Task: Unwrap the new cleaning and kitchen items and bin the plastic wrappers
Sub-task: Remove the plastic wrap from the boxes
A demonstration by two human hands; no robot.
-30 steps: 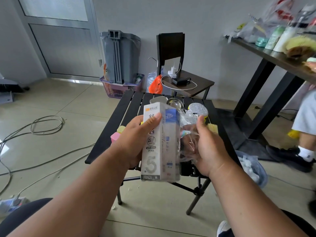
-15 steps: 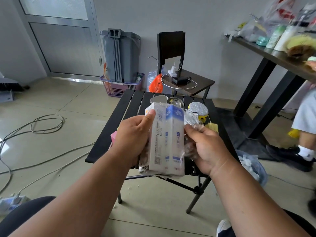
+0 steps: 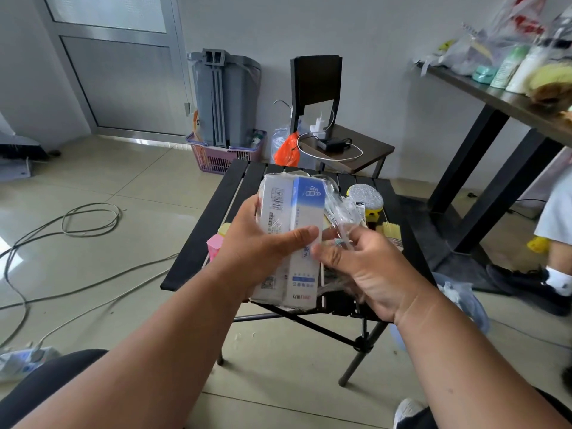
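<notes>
Obs: 2 boxes (image 3: 291, 239), white + blue/white, side by side in 1 clear plastic wrapper (image 3: 340, 212), held above near edge of black table (image 3: 192, 261). Long axis approx upright, top tilted away from me. My L hand (image 3: 260, 258) gripped pack, thumb across front. R hand (image 3: 368, 270) just right of it, fingers curled, pinching loose film. Beyond R hand: 1 silver scrubber (image 3: 365, 196). Left of L hand: 1 pink block (image 3: 215, 246).
</notes>
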